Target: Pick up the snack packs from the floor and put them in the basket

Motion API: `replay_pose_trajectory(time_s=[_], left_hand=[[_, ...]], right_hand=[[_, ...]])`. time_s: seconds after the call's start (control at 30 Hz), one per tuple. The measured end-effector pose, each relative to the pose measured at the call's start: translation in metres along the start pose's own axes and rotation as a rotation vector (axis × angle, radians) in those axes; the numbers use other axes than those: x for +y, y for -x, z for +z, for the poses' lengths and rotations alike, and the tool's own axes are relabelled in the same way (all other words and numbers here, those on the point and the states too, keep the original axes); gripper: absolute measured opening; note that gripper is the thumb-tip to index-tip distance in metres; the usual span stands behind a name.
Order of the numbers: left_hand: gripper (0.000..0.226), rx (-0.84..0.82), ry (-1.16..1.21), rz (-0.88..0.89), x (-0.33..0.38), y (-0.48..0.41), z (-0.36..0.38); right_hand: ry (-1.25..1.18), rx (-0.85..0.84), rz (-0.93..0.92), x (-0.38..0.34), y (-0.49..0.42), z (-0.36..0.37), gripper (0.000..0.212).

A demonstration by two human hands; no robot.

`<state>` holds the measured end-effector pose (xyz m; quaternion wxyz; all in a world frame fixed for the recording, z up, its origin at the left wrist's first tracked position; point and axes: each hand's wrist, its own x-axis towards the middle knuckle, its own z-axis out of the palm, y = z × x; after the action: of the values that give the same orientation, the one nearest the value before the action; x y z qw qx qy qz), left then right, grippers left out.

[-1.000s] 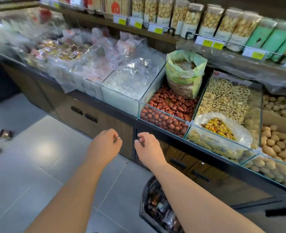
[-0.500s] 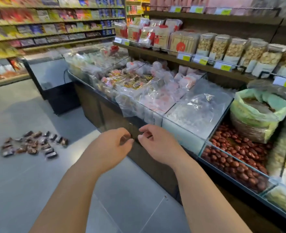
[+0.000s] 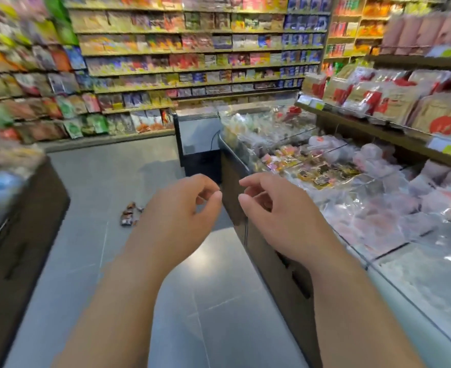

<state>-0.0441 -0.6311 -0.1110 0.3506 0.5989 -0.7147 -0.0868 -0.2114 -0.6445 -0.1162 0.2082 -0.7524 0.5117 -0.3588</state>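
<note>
Several small dark snack packs (image 3: pixel 129 214) lie in a heap on the grey floor ahead, and my left hand (image 3: pixel 176 208) hides part of the heap. Both hands are raised in front of me at chest height. My left hand holds nothing, its fingers loosely curled and apart. My right hand (image 3: pixel 274 208) is beside it, also holding nothing, with fingers curled and apart. The basket is out of view.
A long display counter (image 3: pixel 248 216) with glass bins of bagged goods runs along my right. A dark counter (image 3: pixel 20 235) stands at my left. A black cabinet (image 3: pixel 200 144) sits beyond the snack packs. Stocked shelves (image 3: pixel 192 62) line the back wall. A grey floor aisle (image 3: pixel 86 181) lies between.
The view has swung left, away from the nut bins and the basket, down the aisle. The snack pile now sits behind my left hand. My fingers have opened slightly.
</note>
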Motion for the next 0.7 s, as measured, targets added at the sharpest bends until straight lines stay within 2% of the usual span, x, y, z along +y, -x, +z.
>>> replay_pose_trajectory(time_s=[0.1, 0.23, 0.37, 0.53, 0.7], left_hand=[[0.02, 0.101, -0.008, -0.023, 0.003, -0.022, 0.0], [0.014, 0.2, -0.015, -0.121, -0.001, -0.043, 0.009], [0.012, 0.206, -0.076, -0.269, -0.019, -0.056, 0.019], [0.009, 0.18, -0.082, -0.357, -0.049, -0.072, 0.015], [0.009, 0.147, -0.09, -0.413, -0.101, -0.099, 0.006]], right_hand=[[-0.023, -0.017, -0.09, 0.007, -0.033, -0.008, 0.028], [-0.071, -0.058, -0.143, 0.024, -0.069, -0.011, 0.028], [-0.037, -0.196, -0.157, 0.046, -0.099, 0.002, 0.03], [0.09, -0.466, -0.185, 0.058, -0.131, 0.025, 0.037], [0.139, -0.517, -0.234, 0.052, -0.178, 0.07, 0.04]])
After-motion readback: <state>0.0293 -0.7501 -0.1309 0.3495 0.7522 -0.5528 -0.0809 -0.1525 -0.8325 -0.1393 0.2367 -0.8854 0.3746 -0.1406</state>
